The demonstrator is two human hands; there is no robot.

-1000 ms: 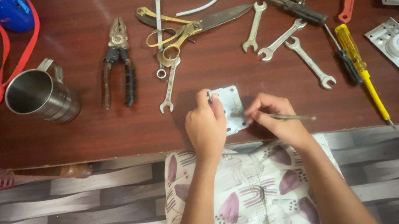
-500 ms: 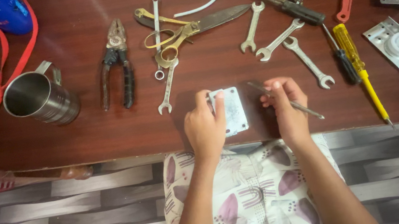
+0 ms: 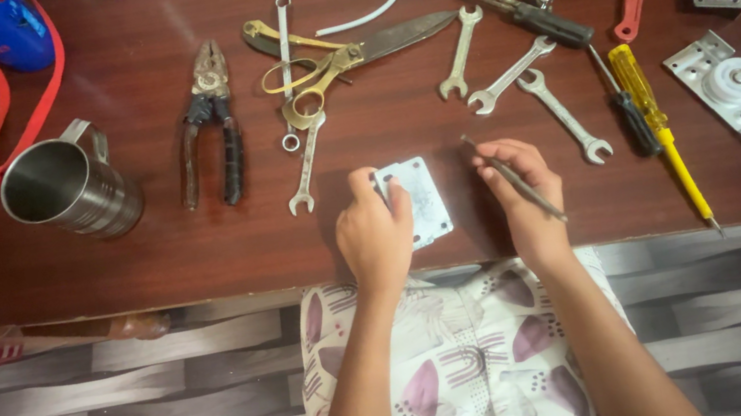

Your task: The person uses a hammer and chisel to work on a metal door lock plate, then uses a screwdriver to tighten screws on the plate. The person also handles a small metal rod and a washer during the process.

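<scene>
left hand [image 3: 375, 233] rests on metal plate [image 3: 418, 200], fingers curled over its left edge, pinning it flat on table [image 3: 175, 252] near front edge. right hand [image 3: 520, 192] just beside plate, apart from it, fingers closed round thin tool [image 3: 516, 180], tip angled up-left. spanners [image 3: 511, 82] beyond right hand. pliers [image 3: 212, 124], mug [image 3: 72, 184] well left. yellow screwdriver [image 3: 653, 112] at right.
</scene>
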